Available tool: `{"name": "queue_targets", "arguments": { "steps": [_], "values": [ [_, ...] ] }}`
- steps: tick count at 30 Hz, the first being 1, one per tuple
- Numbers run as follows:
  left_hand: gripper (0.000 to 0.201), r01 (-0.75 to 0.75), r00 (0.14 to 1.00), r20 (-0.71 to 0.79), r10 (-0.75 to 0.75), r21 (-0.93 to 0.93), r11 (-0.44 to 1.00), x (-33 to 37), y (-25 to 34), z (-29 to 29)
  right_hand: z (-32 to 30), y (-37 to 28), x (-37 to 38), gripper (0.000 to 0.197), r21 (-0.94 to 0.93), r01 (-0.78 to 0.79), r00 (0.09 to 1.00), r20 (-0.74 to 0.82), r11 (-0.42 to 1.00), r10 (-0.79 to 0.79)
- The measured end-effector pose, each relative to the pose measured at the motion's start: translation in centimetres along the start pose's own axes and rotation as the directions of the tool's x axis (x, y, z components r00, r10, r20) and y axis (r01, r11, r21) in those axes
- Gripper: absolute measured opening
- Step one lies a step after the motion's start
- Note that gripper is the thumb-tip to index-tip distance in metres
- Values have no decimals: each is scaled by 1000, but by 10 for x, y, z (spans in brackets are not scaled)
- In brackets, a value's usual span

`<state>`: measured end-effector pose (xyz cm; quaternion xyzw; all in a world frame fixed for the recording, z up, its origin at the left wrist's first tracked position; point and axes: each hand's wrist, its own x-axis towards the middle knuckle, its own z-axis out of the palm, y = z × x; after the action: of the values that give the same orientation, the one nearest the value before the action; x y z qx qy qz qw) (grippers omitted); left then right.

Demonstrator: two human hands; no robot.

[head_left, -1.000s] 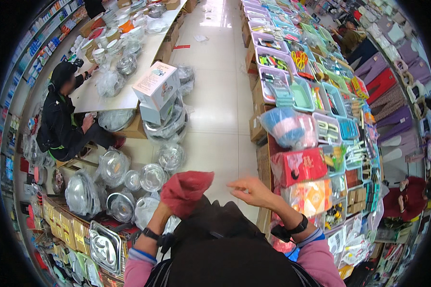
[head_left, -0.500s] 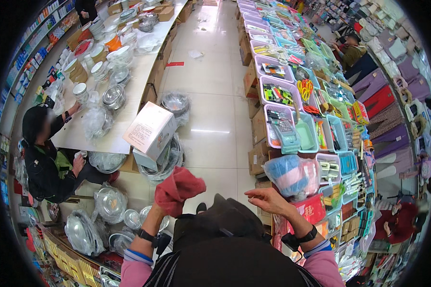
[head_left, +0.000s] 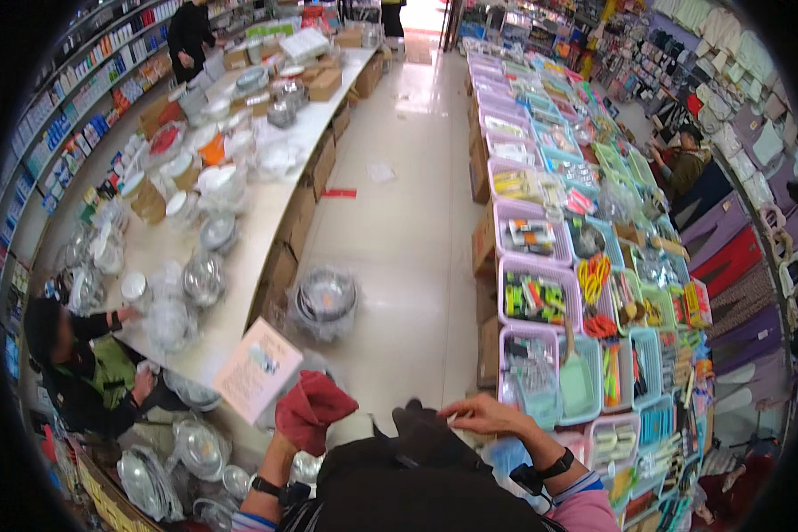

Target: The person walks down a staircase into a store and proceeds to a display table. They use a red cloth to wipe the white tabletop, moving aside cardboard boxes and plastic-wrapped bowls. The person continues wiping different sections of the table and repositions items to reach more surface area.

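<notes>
- Far left: co-worker in a dark jacket, one arm at the white worktop, near plastic-wrapped dishes.
- Lower left of centre: pale pink carton, just left of the cloth; sits lower in frame than half a second ago, view tipped up the aisle.
- Right of that: left hand gripping red cloth, fingers hidden in the folds. Cloth dropped in frame too, same hold; no wiping contact visible.
- Above the cloth: plastic-wrapped metal bowls on the floor.
- Lower centre: right hand, fingers loosely bent, nothing visible in it. Shifted lower and slightly left, so cloth stays one-handed. Touching the black clothing? Can't tell.
- Right: pale green basket, yellow-handled scissors above it.
</notes>
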<state>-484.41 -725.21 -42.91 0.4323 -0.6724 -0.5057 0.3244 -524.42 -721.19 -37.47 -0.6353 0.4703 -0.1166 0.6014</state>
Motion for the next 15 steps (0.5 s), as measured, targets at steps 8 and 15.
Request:
{"name": "queue_targets", "arguments": {
  "steps": [8,15],
  "values": [
    [63,193,969,-99,-228,-279,941,119,10,-4,-136,11,107,36,61,15,837,546,998,-46],
    [55,-214,972,226,58,762,611,279,-6,-42,-249,9,210,38,71,-42,936,351,997,15]
  ]
}}
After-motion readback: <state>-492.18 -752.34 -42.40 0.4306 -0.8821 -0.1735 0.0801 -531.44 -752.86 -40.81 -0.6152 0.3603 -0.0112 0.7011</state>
